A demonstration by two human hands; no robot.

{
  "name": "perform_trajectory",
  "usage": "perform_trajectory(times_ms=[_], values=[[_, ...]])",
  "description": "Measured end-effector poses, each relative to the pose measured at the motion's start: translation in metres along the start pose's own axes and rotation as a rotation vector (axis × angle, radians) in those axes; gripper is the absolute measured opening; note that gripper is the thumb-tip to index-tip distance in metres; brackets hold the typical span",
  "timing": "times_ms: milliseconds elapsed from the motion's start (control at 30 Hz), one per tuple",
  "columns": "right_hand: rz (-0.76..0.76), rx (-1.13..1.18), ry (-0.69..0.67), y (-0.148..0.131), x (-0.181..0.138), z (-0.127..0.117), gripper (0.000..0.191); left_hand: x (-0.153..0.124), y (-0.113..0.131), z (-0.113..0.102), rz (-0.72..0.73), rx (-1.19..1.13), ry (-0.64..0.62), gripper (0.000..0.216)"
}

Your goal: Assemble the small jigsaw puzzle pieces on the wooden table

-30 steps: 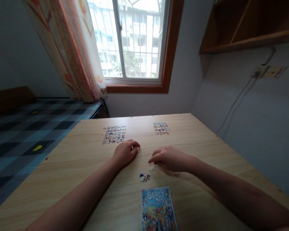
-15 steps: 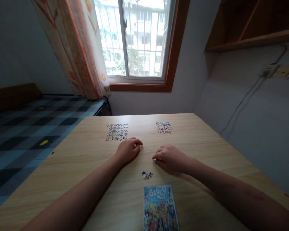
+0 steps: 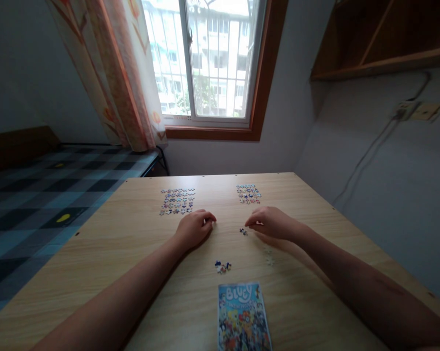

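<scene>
My left hand (image 3: 193, 228) rests on the wooden table (image 3: 132, 253), fingers curled with the fingertips pressed to the surface. My right hand (image 3: 273, 223) hovers a little farther out, fingers pinched together; whether it holds a puzzle piece I cannot make out. A small puzzle piece (image 3: 244, 231) lies just left of its fingertips. A little heap of loose pieces (image 3: 223, 266) sits nearer me, and a few pale pieces (image 3: 269, 258) lie under my right forearm. Two laid-out groups of pieces (image 3: 177, 201) (image 3: 248, 193) lie beyond the hands. The picture card (image 3: 243, 317) lies at the near edge.
A window with a patterned curtain (image 3: 125, 87) is beyond the table. A bed with a checked cover (image 3: 40, 195) stands to the left. A wooden shelf (image 3: 373, 44) hangs on the right wall, above a socket and cable (image 3: 403, 109).
My right hand has lifted from beside the loose pieces and moved forward and right, toward the far right group. A piece now lies near its fingertips. My left hand has stayed put.
</scene>
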State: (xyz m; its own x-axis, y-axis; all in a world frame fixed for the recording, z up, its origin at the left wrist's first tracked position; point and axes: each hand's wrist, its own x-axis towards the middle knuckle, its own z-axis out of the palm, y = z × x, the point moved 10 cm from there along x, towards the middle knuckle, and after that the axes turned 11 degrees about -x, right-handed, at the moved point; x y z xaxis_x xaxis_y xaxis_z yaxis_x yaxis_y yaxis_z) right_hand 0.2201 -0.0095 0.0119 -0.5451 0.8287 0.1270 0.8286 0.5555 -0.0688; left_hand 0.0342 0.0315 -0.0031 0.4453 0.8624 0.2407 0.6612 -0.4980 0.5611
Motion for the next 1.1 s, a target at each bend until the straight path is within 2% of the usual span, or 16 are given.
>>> perform_trajectory(times_ms=[100,233,333,433,533,667,800,1100], values=[[-0.124,0.016,-0.054,-0.01,-0.001,0.004,0.015,0.001,-0.001,0.0,0.006,0.001,-0.003,0.024],[-0.16,-0.032,-0.103,-0.011,-0.002,0.006,0.018,0.001,-0.002,0.001,0.008,0.003,-0.012,0.024],[-0.107,-0.119,-0.13,0.008,-0.003,0.005,0.02,0.0,-0.002,0.001,0.005,0.003,-0.009,0.024],[0.065,-0.193,-0.167,0.049,-0.007,0.008,0.019,0.0,-0.002,0.001,0.002,0.004,-0.007,0.024],[0.274,-0.217,-0.071,0.093,-0.012,0.006,0.021,0.0,-0.002,0.0,0.004,0.008,-0.006,0.023],[0.349,-0.212,0.015,0.119,-0.013,0.013,0.03,0.001,-0.002,0.0,0.003,0.011,-0.007,0.023],[0.374,-0.201,0.085,0.125,-0.011,0.019,0.035,0.001,-0.002,0.001,0.007,0.009,-0.011,0.024],[0.384,-0.168,0.185,0.122,-0.01,0.023,0.031,0.0,-0.001,0.001,0.001,0.011,-0.007,0.023]])
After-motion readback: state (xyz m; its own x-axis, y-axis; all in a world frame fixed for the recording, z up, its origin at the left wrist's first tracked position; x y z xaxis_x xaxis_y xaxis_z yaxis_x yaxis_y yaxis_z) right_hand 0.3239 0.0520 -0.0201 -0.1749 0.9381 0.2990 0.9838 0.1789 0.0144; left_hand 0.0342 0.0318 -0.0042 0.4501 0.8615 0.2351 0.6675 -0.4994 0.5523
